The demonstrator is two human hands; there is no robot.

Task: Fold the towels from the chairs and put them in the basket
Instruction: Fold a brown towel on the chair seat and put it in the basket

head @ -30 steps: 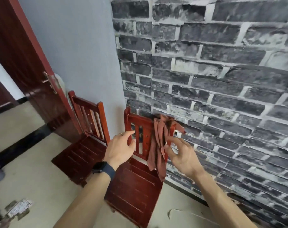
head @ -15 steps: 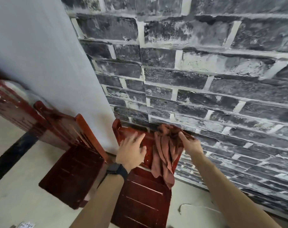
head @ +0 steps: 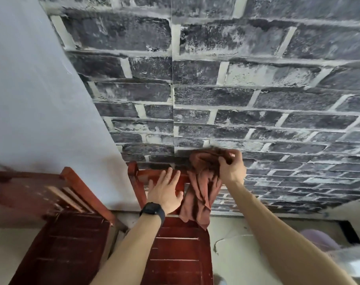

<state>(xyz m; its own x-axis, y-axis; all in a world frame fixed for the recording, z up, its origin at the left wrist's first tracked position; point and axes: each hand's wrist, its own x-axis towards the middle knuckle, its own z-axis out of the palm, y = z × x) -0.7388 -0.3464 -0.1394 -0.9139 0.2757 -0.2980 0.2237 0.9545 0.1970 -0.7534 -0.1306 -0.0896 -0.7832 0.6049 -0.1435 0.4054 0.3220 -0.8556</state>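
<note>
A plain grey wall [head: 41,99] met a dark brick wall [head: 216,89] in a corner, with two red wooden chairs on the pale floor [head: 232,254] before them. Past the left chair [head: 72,243], the left hand [head: 164,192], a black watch [head: 152,208] on its wrist, lay with straight, spread fingers against the backrest of the right chair [head: 181,254]. Just beside it a brown towel [head: 199,194] hung bunched over that backrest, its top gripped in the curled fingers of the right hand [head: 232,169].
</note>
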